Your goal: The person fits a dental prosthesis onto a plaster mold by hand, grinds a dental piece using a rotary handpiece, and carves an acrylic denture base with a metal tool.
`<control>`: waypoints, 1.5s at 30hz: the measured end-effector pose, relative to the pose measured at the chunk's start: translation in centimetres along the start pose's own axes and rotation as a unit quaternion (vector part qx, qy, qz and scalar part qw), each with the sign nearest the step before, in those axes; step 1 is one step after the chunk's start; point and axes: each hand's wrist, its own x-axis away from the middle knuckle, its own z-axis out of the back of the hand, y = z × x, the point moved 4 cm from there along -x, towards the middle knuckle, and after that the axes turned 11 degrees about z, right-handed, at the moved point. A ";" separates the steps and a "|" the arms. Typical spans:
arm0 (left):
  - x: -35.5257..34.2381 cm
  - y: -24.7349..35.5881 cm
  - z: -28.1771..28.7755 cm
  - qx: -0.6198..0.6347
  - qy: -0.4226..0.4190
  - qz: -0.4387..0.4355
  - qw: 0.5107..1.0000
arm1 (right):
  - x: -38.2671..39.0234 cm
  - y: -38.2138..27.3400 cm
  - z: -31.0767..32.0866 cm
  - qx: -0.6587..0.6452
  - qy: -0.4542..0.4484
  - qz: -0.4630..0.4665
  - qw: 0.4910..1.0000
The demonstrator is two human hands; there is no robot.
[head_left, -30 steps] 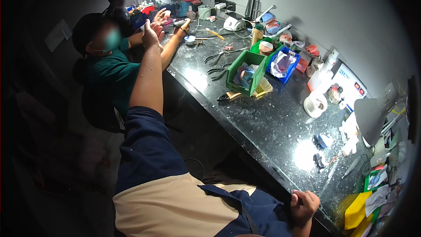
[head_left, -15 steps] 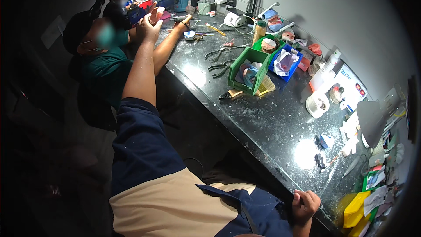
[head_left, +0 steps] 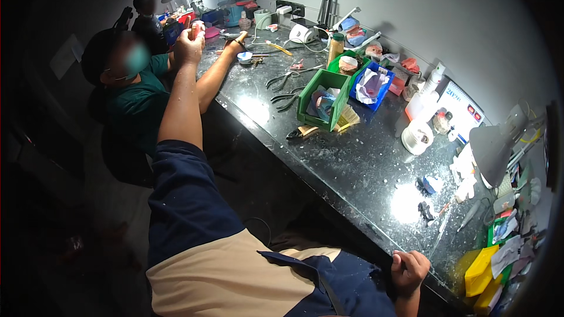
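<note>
My left arm reaches far out to the upper left, beside a co-worker in a green shirt [head_left: 132, 98]. At its end my left hand [head_left: 189, 49] is closed on a small pink-and-white dental piece [head_left: 198, 27]. Whether it is a denture or a model, I cannot tell. One of the co-worker's hands is close behind it, mostly hidden. The co-worker's other arm [head_left: 214, 76] rests on the black bench [head_left: 352, 170]. My right hand [head_left: 409, 271] lies at the bench's near edge, its fingers curled in, with nothing visible in them.
Green bins [head_left: 322, 103] and a blue bin [head_left: 372, 85] hold dental models and papers mid-bench. Pliers [head_left: 288, 100] lie left of them. To the right stand a white tub [head_left: 417, 138], a desk calendar [head_left: 461, 108], a grey lamp [head_left: 499, 147] and yellow bins [head_left: 482, 270].
My left hand has shifted slightly left with the dental piece and turned, so its back shows more. The whole view has moved a little. My right hand stays put.
</note>
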 end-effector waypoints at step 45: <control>50.9 41.6 -17.0 0.417 -0.756 0.424 0.273 | -9.1 14.4 2.1 -0.327 0.156 -0.321 0.875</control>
